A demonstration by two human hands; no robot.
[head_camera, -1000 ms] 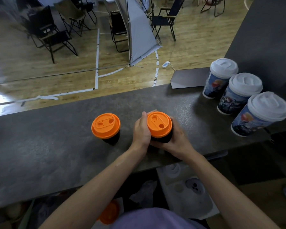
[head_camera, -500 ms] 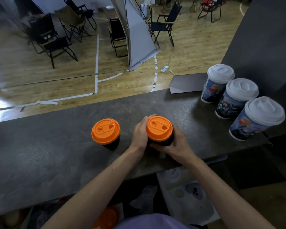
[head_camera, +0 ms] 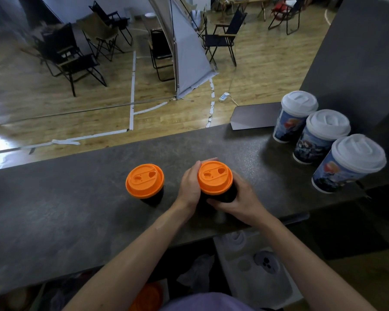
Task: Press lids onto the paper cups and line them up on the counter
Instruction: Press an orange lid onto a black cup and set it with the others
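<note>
One cup (head_camera: 225,195), left grip (head_camera: 190,187), right grip (head_camera: 240,202) clasping

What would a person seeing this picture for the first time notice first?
The eye goes first to the held orange-lidded cup at the middle of the counter, with the left hand and the right hand curled round its dark body. A second orange-lidded cup stands free to its left. At the right, three white-lidded printed cups stand in a slanting row.
</note>
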